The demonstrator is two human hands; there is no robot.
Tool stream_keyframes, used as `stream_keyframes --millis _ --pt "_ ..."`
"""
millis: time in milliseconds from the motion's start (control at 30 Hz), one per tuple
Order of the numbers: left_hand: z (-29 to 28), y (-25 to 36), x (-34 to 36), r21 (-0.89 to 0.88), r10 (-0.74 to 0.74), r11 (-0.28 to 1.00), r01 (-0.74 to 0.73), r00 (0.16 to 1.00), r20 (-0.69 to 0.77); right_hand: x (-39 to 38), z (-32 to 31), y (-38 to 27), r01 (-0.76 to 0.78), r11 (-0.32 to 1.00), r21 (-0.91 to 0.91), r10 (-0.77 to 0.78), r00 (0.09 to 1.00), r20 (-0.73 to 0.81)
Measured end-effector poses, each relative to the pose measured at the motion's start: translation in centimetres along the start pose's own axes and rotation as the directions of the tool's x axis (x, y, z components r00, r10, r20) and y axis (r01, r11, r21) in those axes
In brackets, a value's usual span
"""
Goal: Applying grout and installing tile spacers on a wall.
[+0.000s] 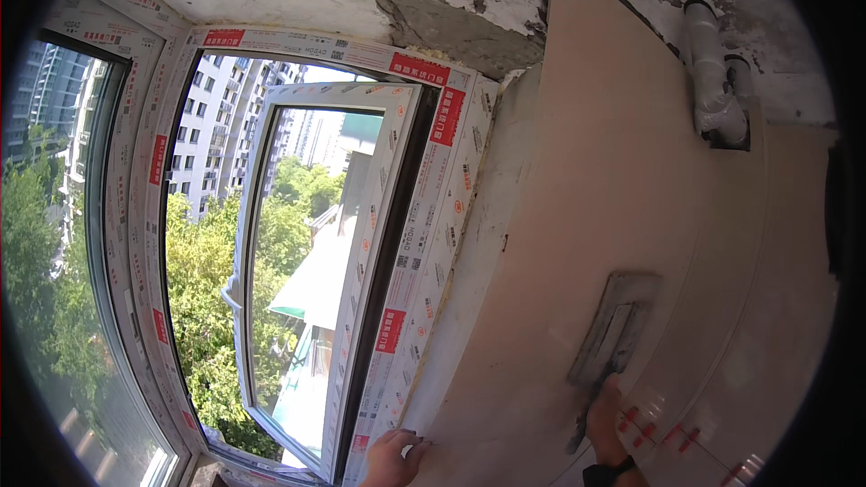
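My right hand point(604, 406) is closed at the lower end of a grey rectangular float point(613, 307), which lies against a large beige tile point(541, 216) on the wall. Its fingers are partly hidden by the float and a dark shape below it. My left hand point(395, 455) is at the lower left part of the tile, near the window frame, with curled fingers; whatever is between them is too small to make out. Red and clear tile clips point(640, 424) sit on the seams to the right of my right hand.
An open window sash point(401, 153) is at left in a frame with protective film, beside a fixed glass pane point(54, 261). White pipes point(708, 63) come out through a cut-out at upper right. Rough, patched plaster point(460, 22) runs above the window.
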State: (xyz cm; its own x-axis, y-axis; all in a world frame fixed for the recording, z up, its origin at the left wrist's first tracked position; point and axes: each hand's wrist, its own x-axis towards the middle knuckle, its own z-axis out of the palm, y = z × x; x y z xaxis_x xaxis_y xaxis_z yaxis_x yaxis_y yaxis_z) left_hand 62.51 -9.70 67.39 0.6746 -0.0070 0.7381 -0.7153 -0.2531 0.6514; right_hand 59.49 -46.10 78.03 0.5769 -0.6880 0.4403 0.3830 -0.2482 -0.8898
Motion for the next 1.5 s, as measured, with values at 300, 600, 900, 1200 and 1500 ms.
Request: stream_keyframes --millis 300,600,900,1200,1500 --pt "-2.1 3.7 3.7 0.097 0.091 0.991 -0.092 0.996 0.007 1.2 -2.2 -5.6 0.248 0.965 0.089 -0.26 0.948 0.182" --pt "-2.2 4.1 3.6 0.087 0.06 0.994 -0.064 0.997 0.048 8.1 2.9 -17.4 0.409 0.906 -0.106 -0.394 0.909 0.134" --pt "-1.6 3.7 3.3 0.108 0.067 0.991 -0.075 0.995 0.078 8.0 1.9 -19.3 0.367 0.93 -0.03 -0.358 0.92 0.157" --pt "-1.4 5.6 3.2 0.18 0.051 0.982 -0.059 0.997 0.05 8.3 1.7 -18.0 0.437 0.881 -0.181 -0.407 0.895 0.181" --pt "-0.3 5.5 2.8 0.371 0.02 0.928 -0.039 0.998 0.054 7.4 -0.5 -12.9 0.58 0.799 -0.16 -0.569 0.815 0.11"
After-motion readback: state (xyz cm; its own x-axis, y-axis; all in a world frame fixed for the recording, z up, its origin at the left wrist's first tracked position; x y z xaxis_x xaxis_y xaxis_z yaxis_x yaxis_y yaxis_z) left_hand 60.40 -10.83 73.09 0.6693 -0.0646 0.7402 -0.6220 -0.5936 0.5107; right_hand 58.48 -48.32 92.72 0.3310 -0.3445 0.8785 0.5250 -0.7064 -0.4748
